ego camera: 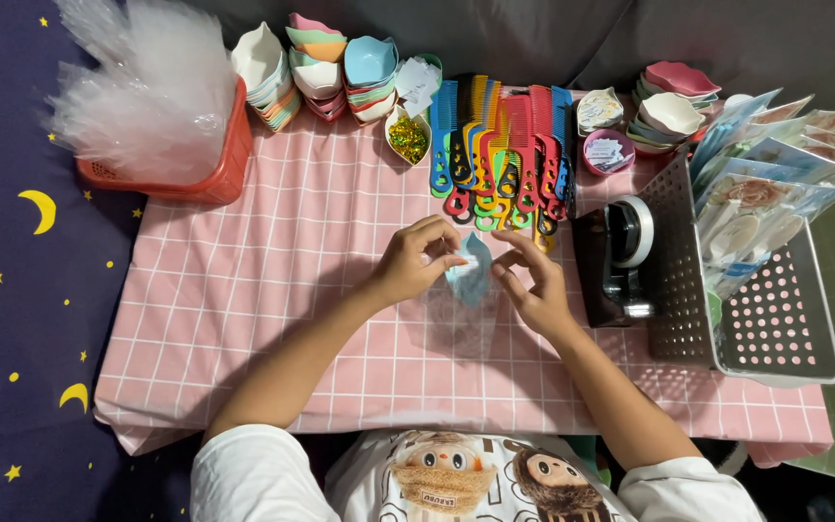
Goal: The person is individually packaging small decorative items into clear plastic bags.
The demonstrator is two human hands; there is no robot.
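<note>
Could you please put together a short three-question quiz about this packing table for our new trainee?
1. True or false: the left hand and the right hand both touch the small light-blue dish.
2. What stands directly right of the right hand? A) the red basket of clear bags B) the black tape dispenser C) the dish of gold sequins
3. What lies in a row just beyond the hands?

Key:
1. True; they hold it together above the pink checked cloth.
2. B.
3. The coloured combs.
</note>
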